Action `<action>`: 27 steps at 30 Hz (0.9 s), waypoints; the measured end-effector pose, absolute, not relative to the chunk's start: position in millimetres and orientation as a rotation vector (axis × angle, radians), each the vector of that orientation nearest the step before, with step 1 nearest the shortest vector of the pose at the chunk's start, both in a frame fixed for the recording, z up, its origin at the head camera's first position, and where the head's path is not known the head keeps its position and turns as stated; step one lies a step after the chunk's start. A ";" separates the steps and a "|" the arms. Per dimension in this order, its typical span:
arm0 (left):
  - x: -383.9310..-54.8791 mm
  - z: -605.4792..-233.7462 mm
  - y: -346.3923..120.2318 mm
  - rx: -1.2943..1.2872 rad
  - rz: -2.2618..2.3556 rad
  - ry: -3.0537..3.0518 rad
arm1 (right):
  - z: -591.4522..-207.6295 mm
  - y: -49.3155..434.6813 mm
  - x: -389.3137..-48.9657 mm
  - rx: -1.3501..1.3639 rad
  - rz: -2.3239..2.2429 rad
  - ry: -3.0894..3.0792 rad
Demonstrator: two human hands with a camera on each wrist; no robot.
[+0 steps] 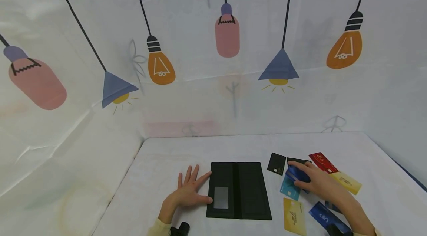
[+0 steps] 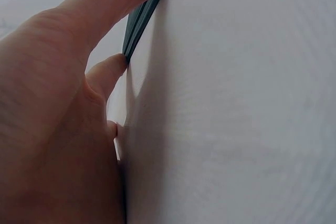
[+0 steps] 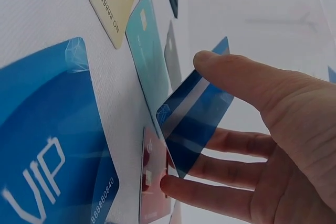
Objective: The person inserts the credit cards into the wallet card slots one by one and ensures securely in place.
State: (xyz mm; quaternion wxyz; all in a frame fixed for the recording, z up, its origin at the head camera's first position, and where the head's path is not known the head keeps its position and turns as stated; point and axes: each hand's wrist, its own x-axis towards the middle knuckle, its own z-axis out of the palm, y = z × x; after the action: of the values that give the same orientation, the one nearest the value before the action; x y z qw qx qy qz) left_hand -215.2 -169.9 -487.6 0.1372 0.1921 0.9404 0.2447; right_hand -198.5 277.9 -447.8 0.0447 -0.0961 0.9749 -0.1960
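Observation:
A dark card wallet (image 1: 251, 191) lies spread flat on the white table, with a clear window on its left panel. At its left edge rests my left hand (image 1: 190, 192), fingers spread, thumb and forefinger touching the border. My right hand (image 1: 318, 180) pinches a dark blue card (image 3: 197, 124) between thumb and fingers, tilted up off the table. Close by lie a teal card (image 3: 148, 51), partly covered in the head view, and a red card (image 3: 154, 182). Another blue VIP card (image 3: 58, 145) lies nearer the right wrist.
Around the right hand are a black card (image 1: 276, 163), a red VIP card (image 1: 323, 162), a yellow card (image 1: 347, 183) and a gold card (image 1: 294, 216). Behind the table hangs a white sheet (image 1: 186, 102) printed with lamps.

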 end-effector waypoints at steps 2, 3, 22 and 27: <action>-215.1 -487.4 -169.9 0.554 0.705 2.722 | -447.3 276.7 -199.2 -0.276 -0.585 2.987; -215.1 -487.4 -169.9 0.554 0.703 2.724 | -447.1 276.1 -199.4 -0.266 -0.581 2.987; -217.7 -489.9 -172.2 0.561 0.708 2.726 | -436.6 265.0 -205.1 -0.307 -0.637 3.019; -217.9 -490.7 -172.3 0.565 0.714 2.725 | -434.1 258.0 -210.6 -0.353 -0.659 3.040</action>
State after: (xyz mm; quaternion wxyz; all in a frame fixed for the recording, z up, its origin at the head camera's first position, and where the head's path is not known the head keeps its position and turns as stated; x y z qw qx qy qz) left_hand -217.9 -172.3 -490.7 0.1340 0.1949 0.9399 0.2464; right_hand -210.6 258.0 -434.1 0.0054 -0.1127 0.9711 -0.2105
